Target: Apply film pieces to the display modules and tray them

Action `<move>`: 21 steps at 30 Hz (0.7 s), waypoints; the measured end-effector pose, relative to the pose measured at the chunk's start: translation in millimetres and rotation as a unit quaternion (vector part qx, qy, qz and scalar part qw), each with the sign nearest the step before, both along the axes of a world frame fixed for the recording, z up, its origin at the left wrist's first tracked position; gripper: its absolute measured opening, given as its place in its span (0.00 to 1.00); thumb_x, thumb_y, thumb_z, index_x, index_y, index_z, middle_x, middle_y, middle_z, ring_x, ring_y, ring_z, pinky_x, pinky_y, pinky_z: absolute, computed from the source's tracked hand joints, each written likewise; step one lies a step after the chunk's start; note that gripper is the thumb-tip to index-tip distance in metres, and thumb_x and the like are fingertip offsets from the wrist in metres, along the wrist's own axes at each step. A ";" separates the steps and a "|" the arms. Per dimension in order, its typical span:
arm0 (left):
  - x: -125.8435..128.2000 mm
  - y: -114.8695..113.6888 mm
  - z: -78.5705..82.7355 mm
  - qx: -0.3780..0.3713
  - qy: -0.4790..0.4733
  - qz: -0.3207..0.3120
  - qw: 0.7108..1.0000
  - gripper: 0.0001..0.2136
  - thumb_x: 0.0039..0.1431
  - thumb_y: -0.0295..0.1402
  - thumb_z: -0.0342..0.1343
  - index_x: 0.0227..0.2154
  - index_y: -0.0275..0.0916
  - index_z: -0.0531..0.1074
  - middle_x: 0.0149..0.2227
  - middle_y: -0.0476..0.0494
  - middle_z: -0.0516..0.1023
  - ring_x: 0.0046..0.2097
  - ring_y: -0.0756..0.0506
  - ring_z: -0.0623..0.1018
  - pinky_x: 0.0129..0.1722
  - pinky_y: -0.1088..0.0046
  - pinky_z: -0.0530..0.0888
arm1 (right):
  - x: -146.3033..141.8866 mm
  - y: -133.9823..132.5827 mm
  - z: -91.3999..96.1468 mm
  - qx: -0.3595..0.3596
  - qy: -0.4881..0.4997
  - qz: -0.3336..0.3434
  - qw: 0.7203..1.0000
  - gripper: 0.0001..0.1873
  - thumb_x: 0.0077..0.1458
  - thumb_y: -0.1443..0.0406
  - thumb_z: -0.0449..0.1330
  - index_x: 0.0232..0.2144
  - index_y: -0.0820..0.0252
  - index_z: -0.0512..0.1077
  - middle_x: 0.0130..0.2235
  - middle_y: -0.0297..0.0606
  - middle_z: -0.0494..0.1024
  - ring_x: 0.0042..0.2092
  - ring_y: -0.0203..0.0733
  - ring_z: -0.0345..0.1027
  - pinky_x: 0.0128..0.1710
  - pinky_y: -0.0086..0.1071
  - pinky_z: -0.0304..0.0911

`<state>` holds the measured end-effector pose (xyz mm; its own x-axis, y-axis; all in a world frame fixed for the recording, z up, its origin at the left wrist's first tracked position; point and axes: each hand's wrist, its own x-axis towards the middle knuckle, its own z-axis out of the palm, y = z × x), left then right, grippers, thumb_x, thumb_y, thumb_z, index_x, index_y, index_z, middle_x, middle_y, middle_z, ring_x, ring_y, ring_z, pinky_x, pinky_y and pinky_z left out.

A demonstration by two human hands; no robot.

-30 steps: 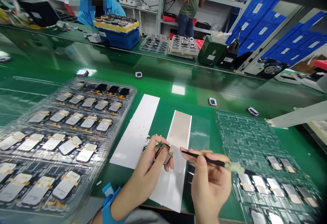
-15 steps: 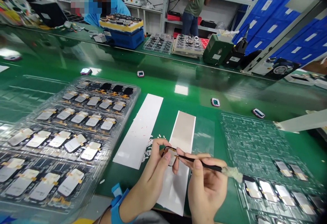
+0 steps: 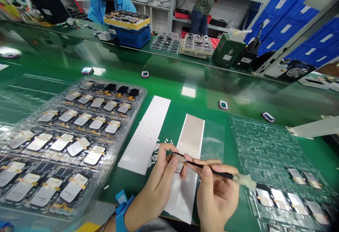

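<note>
Between the thumb and fingers of my left hand [image 3: 156,180] is a small display module [image 3: 180,165], its silvery back facing me and a dark rim along its upper edge. My right hand [image 3: 215,189] grips black tweezers [image 3: 219,172], whose tips touch the module near its amber flex strip. Wrapping covers the rear end of the tweezers. A white backing sheet with a beige strip [image 3: 191,133] lies under both hands. To its left is another white sheet [image 3: 147,133], with small white scraps [image 3: 155,152] beside it.
A clear tray [image 3: 127,133] of similar modules fills the left side. Another tray [image 3: 262,147] at right holds several modules near its front. Small pink-edged frames [image 3: 223,105] sit along the green bench. Behind are a blue box [image 3: 129,36], stacked trays and two people.
The tweezers and my right hand have shifted slightly right and down. My left hand keeps its hold on the display module. The whole view has moved a little.
</note>
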<state>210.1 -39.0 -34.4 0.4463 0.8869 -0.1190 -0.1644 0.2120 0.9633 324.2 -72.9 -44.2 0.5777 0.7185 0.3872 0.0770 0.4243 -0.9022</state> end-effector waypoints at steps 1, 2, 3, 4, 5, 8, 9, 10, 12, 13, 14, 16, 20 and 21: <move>0.1 0.2 0.0 0.002 0.001 0.001 1.000 0.11 0.72 0.47 0.40 0.43 0.47 0.59 0.31 0.52 0.68 0.36 0.47 0.71 0.43 0.71 0.69 | 0.0 0.1 0.2 0.000 -0.003 -0.001 1.000 0.07 0.63 0.73 0.55 0.39 0.55 0.65 0.34 0.35 0.78 0.38 0.43 0.80 0.29 0.33 0.79; 0.4 0.3 -0.2 0.005 0.002 0.001 1.000 0.11 0.72 0.47 0.40 0.43 0.47 0.59 0.31 0.52 0.68 0.36 0.47 0.71 0.43 0.70 0.69 | 0.0 0.0 0.3 0.000 -0.004 -0.002 1.000 0.07 0.63 0.73 0.55 0.39 0.55 0.65 0.34 0.35 0.78 0.38 0.43 0.80 0.29 0.32 0.79; 0.7 0.3 -0.6 0.009 0.003 0.002 1.000 0.11 0.72 0.47 0.40 0.43 0.47 0.59 0.31 0.52 0.68 0.36 0.47 0.71 0.42 0.70 0.69 | -0.1 -0.1 0.3 0.000 -0.003 0.000 1.000 0.07 0.63 0.73 0.55 0.39 0.55 0.65 0.34 0.35 0.78 0.38 0.43 0.80 0.29 0.32 0.78; 1.2 0.2 -1.2 0.013 0.005 0.003 1.000 0.10 0.72 0.47 0.40 0.43 0.47 0.58 0.31 0.52 0.68 0.36 0.47 0.71 0.42 0.71 0.69 | -0.3 -0.3 0.3 0.001 -0.001 0.003 1.000 0.08 0.63 0.73 0.55 0.39 0.55 0.65 0.35 0.35 0.78 0.38 0.43 0.80 0.29 0.32 0.78; 1.7 -0.2 -2.2 0.017 0.007 0.008 1.000 0.10 0.73 0.46 0.40 0.42 0.47 0.58 0.31 0.52 0.68 0.36 0.48 0.71 0.42 0.71 0.69 | -0.6 -0.7 0.2 0.002 0.002 0.008 1.000 0.08 0.64 0.73 0.54 0.39 0.54 0.64 0.35 0.35 0.78 0.38 0.43 0.80 0.29 0.31 0.78; 2.8 -2.3 -7.1 0.025 0.004 0.026 0.999 0.08 0.74 0.43 0.40 0.43 0.46 0.58 0.29 0.53 0.67 0.34 0.49 0.70 0.39 0.73 0.69 | -1.9 -2.2 -0.3 0.002 0.016 0.026 1.000 0.08 0.64 0.74 0.54 0.39 0.54 0.64 0.35 0.35 0.79 0.38 0.43 0.81 0.29 0.31 0.78; 2.9 -3.0 -9.0 0.026 -0.001 0.030 0.999 0.08 0.74 0.43 0.41 0.42 0.46 0.58 0.29 0.54 0.67 0.32 0.50 0.69 0.38 0.74 0.68 | -2.3 -2.7 -0.4 0.003 0.020 0.031 0.999 0.08 0.64 0.74 0.54 0.39 0.54 0.64 0.35 0.36 0.79 0.38 0.43 0.80 0.30 0.32 0.79; 3.0 -3.5 -11.1 0.027 -0.007 0.031 0.999 0.08 0.74 0.42 0.41 0.42 0.46 0.58 0.28 0.54 0.66 0.31 0.50 0.69 0.36 0.75 0.68 | -2.4 -3.1 -0.6 0.008 0.024 0.034 0.999 0.08 0.64 0.74 0.54 0.39 0.54 0.64 0.36 0.36 0.79 0.39 0.43 0.80 0.31 0.34 0.79; 3.2 -3.3 -15.1 0.025 -0.017 0.028 0.999 0.08 0.73 0.42 0.43 0.41 0.45 0.58 0.27 0.55 0.65 0.29 0.51 0.68 0.33 0.76 0.67 | -2.0 -3.3 -0.8 0.029 0.033 0.032 0.999 0.08 0.64 0.74 0.54 0.40 0.55 0.65 0.36 0.36 0.79 0.40 0.43 0.80 0.35 0.39 0.80; 3.6 -2.6 -16.9 0.021 -0.019 0.030 0.999 0.08 0.73 0.43 0.44 0.41 0.45 0.58 0.26 0.56 0.65 0.29 0.51 0.67 0.31 0.76 0.66 | -1.3 -3.2 -0.9 0.041 0.038 0.022 0.998 0.09 0.63 0.74 0.54 0.40 0.55 0.65 0.36 0.36 0.78 0.40 0.43 0.79 0.37 0.41 0.81; 4.1 -1.5 -18.6 0.015 -0.018 0.035 0.999 0.08 0.72 0.43 0.45 0.41 0.45 0.58 0.26 0.56 0.64 0.28 0.52 0.67 0.30 0.77 0.65 | -0.4 -2.9 -0.8 0.051 0.042 0.006 0.998 0.09 0.63 0.74 0.54 0.40 0.55 0.66 0.35 0.36 0.78 0.39 0.42 0.79 0.38 0.42 0.81; 5.0 0.5 -20.6 0.001 -0.011 0.046 0.999 0.09 0.71 0.42 0.49 0.41 0.45 0.57 0.25 0.57 0.63 0.27 0.52 0.66 0.28 0.78 0.64 | 1.8 -1.9 -0.5 0.056 0.045 -0.029 0.997 0.09 0.62 0.74 0.55 0.40 0.55 0.66 0.35 0.35 0.78 0.38 0.42 0.79 0.38 0.43 0.81; -5.7 -5.5 -14.0 0.011 0.027 0.027 0.999 0.08 0.70 0.38 0.51 0.40 0.44 0.56 0.25 0.57 0.62 0.26 0.51 0.64 0.27 0.77 0.63 | 3.2 0.8 0.9 0.062 0.035 -0.069 0.995 0.08 0.60 0.74 0.59 0.38 0.57 0.67 0.33 0.36 0.78 0.36 0.43 0.79 0.33 0.43 0.81; -13.3 -9.8 -9.0 0.023 0.039 0.012 0.999 0.07 0.70 0.38 0.50 0.40 0.44 0.57 0.25 0.56 0.64 0.27 0.51 0.65 0.28 0.76 0.64 | 2.3 1.5 1.5 0.069 0.032 -0.075 0.994 0.08 0.59 0.74 0.60 0.38 0.57 0.67 0.33 0.36 0.78 0.36 0.43 0.78 0.33 0.43 0.81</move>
